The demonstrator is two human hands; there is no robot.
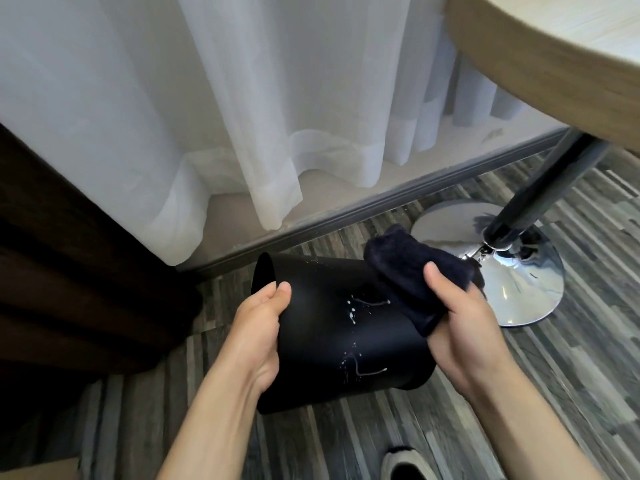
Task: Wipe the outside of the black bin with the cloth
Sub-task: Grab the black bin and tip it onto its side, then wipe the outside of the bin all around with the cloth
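The black bin (325, 344) is tipped on its side above the floor, its open mouth facing left. White streaks and droplets mark its upper wall. My left hand (258, 336) grips the bin at its rim, thumb on the outside. My right hand (457, 327) holds a folded dark cloth (412, 271), which rests against the bin's upper right side near the base end.
A round table's chrome base (519, 285) and dark pole (540, 188) stand just right of the cloth, the wooden tabletop (554, 64) overhead. White sheer curtains (242, 116) hang behind. Dark drapery (69, 271) is on the left. A shoe (405, 465) shows at the bottom.
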